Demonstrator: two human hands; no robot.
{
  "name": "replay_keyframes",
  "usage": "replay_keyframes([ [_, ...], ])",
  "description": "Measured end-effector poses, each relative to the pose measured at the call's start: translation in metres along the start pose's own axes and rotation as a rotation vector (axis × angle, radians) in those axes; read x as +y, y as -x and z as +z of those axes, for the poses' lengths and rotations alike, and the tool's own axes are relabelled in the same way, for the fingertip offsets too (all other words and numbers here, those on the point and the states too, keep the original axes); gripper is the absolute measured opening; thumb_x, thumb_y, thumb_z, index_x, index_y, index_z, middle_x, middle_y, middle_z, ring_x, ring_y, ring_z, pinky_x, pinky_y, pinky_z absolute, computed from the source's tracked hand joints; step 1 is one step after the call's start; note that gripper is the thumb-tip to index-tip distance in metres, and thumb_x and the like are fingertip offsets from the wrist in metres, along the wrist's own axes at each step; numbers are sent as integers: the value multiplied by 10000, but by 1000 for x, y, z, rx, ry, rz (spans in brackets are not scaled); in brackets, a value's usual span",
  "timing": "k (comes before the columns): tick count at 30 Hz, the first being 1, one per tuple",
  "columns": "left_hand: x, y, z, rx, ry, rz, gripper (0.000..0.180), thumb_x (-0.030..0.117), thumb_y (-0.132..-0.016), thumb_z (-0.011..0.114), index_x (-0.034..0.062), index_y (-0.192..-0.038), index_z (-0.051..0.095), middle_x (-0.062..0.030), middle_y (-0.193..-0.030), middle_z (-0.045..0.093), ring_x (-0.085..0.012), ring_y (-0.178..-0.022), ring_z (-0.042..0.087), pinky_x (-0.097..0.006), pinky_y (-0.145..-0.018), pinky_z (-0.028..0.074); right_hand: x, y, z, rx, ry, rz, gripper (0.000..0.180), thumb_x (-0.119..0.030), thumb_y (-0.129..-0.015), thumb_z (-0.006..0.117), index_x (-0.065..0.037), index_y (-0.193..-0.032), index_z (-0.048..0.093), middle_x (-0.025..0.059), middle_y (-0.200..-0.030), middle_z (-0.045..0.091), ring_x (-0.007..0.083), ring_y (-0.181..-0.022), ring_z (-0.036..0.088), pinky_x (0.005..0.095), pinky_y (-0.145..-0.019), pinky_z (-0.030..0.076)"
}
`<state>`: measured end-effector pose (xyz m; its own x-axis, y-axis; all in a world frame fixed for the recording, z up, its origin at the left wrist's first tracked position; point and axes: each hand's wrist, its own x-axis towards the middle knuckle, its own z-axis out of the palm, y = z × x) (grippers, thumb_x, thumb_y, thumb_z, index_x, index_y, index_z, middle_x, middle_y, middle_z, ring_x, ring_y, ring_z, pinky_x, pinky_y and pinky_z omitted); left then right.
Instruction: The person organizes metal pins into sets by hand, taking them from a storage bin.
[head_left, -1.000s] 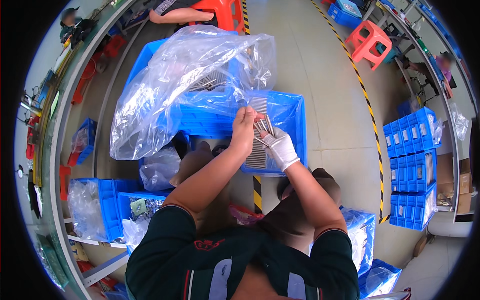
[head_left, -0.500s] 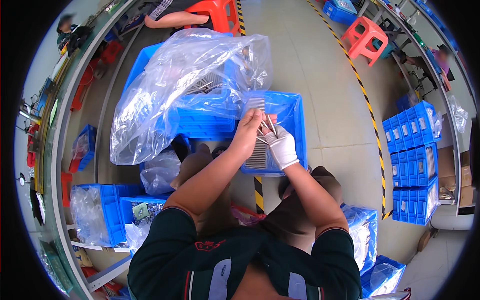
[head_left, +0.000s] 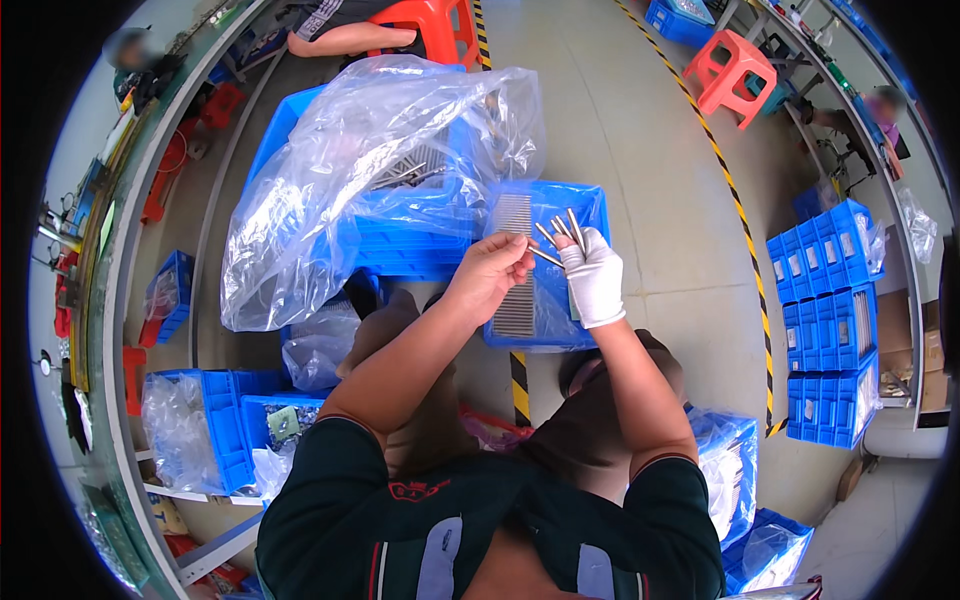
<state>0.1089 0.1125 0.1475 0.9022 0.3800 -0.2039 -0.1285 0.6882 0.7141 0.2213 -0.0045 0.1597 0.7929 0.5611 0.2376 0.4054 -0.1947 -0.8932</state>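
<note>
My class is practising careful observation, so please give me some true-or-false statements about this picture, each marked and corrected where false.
1. The right hand wears a white glove. True.
2. The left hand is gloved too. False: it is bare.
3. The right hand holds several metal rods. True.
4. The row of rods in the box below the hands lies along its right side. False: along its left.
5. A clear plastic bag partly covers another blue box with jumbled rods. True.

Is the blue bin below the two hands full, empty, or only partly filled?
The blue bin is partly filled: metal rods line its left side, while plastic liner shows uncovered on its right.
</note>
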Motion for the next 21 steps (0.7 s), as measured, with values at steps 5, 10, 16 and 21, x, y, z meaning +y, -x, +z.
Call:
replay_keyframes([
  [5, 1, 1, 2, 2, -33, -6, 147, 195, -888, 581, 53, -904, 617, -19, -764, 589, -97, -692, 512, -253, -672, 410, -2, -2, -1, 8, 41, -3, 188, -174, -830, 644, -19, -765, 560, 149, -606, 552, 234, -493, 487, 334, -498, 415],
  [10, 1, 2, 3, 52, -145, 51, 135, 170, -863, 619, 39, -895, 625, -38, -781, 619, -101, -688, 542, -239, -655, 428, -7, -1, -3, 24, 125, -58, 170, -173, -831, 638, -28, -781, 562, 156, -607, 558, 271, -506, 524, 346, -498, 421],
  [16, -1, 2, 4, 68, -219, -3, 166, 185, -857, 631, 28, -910, 632, -45, -760, 625, -93, -662, 543, -239, -628, 440, -13, 1, -3, 68, 247, -163, 154, -167, -827, 637, -32, -813, 566, 163, -633, 580, 316, -563, 578, 358, -504, 433],
  [21, 11, 0, 0, 151, -290, 92, 189, 209, -867, 620, 24, -903, 633, -48, -756, 624, -91, -655, 541, -238, -626, 440, -12, -4, -11, -48, 147, -75, 164, -166, -824, 646, -21, -801, 571, 160, -630, 574, 265, -529, 539, 335, -518, 432],
])
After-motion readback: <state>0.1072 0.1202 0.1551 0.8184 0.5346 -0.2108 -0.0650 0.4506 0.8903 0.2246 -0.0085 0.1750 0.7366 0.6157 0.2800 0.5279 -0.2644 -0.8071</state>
